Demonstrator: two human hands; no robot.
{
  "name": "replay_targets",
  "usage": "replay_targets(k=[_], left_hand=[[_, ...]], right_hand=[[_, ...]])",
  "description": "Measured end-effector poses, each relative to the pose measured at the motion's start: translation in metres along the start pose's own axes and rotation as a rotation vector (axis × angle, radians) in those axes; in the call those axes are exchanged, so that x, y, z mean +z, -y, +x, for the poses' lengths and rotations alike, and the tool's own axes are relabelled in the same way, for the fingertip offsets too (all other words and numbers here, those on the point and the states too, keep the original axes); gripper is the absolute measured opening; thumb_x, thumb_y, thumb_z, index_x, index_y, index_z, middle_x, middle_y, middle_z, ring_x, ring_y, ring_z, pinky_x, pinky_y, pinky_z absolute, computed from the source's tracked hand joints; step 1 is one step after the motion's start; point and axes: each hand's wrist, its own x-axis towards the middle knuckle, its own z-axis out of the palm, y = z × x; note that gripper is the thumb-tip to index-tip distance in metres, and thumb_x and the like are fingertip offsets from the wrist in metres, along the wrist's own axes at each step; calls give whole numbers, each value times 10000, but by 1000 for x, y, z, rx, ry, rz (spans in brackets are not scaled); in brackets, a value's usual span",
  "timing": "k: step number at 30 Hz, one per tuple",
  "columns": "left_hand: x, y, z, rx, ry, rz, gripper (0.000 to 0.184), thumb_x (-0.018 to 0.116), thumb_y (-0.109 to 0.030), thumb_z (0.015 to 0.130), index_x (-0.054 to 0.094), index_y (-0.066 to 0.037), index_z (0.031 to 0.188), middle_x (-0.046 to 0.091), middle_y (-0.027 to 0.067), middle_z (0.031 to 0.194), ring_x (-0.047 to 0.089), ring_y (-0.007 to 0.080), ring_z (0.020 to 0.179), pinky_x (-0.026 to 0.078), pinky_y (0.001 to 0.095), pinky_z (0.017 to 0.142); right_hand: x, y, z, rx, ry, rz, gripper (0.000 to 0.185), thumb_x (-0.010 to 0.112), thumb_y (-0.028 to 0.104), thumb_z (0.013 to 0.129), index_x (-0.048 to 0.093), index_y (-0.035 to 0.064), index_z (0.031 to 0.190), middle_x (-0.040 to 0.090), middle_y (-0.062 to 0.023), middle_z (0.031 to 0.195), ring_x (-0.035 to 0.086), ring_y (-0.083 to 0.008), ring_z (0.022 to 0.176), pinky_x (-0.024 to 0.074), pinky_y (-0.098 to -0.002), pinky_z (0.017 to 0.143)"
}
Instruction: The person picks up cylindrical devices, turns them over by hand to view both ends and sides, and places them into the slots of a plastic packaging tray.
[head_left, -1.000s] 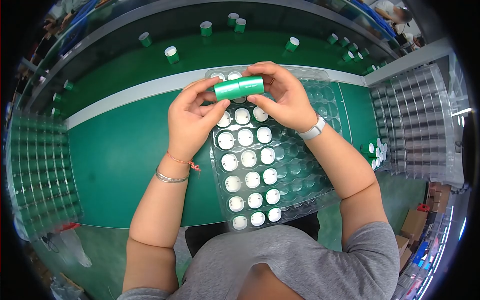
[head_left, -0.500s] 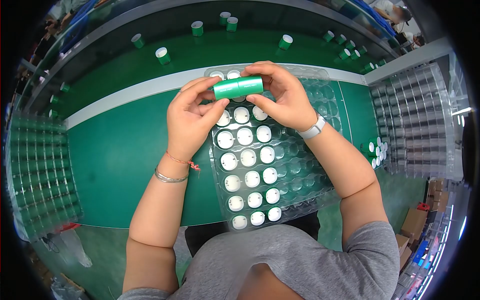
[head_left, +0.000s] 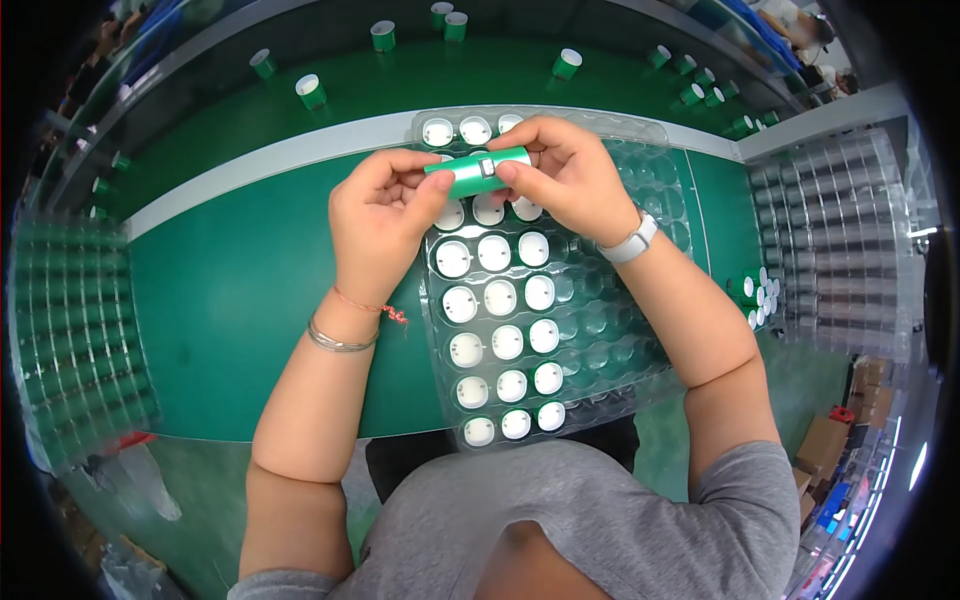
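Two short green cylinders (head_left: 462,176) are held end to end above the tray, with a small pale rectangular mark near their joint. My left hand (head_left: 385,208) is closed on the left cylinder, thumb in front and fingers behind. Around the right-hand one, my right hand (head_left: 575,190) is closed in the same kind of pinch. Beneath both hands lies a clear plastic tray (head_left: 610,315) with round pockets. Several green cylinders with white tops (head_left: 494,252) stand upright in its left columns; its right columns show bare pockets.
Behind the pale rail (head_left: 270,180), several green cylinders (head_left: 310,91) stand on a green belt. Stacked clear trays stand at the left (head_left: 75,330) and right (head_left: 835,245). A cluster of white-topped cylinders (head_left: 762,297) sits at the table's right. Other people appear at the far upper right.
The held cylinders have been rolled, so the printed text has turned away and the rectangular mark now shows. The view has shifted slightly; both hands keep their hold.
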Motion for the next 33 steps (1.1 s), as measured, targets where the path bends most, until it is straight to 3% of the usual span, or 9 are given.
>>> replay_targets(k=[6,10,13,15,18,25,26,27,33], left_hand=[[-3,3,2,-112,-8,60,195,715,-138,886,648,38,840,648,16,733,583,36,648,442,176,561],[-6,6,2,-122,23,48,180,710,-126,889,650,43,885,650,19,751,589,46,660,448,178,572],[-1,6,2,-10,-7,57,195,697,-107,893,662,54,998,652,42,863,601,66,745,486,187,599],[-2,2,4,37,-11,117,214,683,-89,898,656,56,1053,629,59,951,600,85,805,516,198,639],[-3,5,6,106,-4,131,258,658,-59,905,641,57,1135,574,87,1094,598,125,908,563,224,723],[0,8,6,195,31,69,371,706,-26,861,605,49,1210,536,111,1162,606,167,948,580,263,806],[-1,9,7,195,31,69,371,706,-26,861,605,49,1210,536,111,1162,606,167,948,580,263,806],[-1,11,7,192,37,69,396,738,-35,832,618,37,1202,555,113,1170,606,156,926,573,253,780],[-5,8,8,228,43,323,427,828,-93,730,694,-50,1134,650,87,1142,613,127,873,517,238,696]], right_hand=[[3,10,2,138,13,-65,224,655,148,926,590,-14,1067,669,-82,913,673,-132,700,510,-216,578],[1,5,2,136,-4,-88,208,663,151,922,599,-3,1045,671,-77,892,659,-117,674,501,-208,562],[-1,-3,3,131,28,-78,238,658,134,924,571,-4,1096,657,-89,954,663,-133,786,539,-246,666],[0,-17,8,-171,-27,28,291,647,105,925,524,-5,1165,613,-107,1065,638,-157,941,543,-304,818],[-5,-18,9,-174,-68,64,402,635,76,925,460,-9,1278,546,-107,1178,587,-183,1079,493,-343,956],[-1,-9,7,-124,91,50,491,637,49,908,460,2,1363,474,-100,1305,543,-193,1159,443,-330,996],[-1,-10,7,-212,93,-24,473,637,40,902,481,2,1346,478,-102,1309,533,-195,1176,437,-330,998],[0,-11,8,-299,96,-98,455,636,31,895,503,1,1329,482,-104,1312,524,-197,1194,430,-329,1001],[-3,-14,8,-232,81,-49,434,581,-80,872,536,6,1295,520,-109,1308,491,-212,1248,415,-355,1036]])
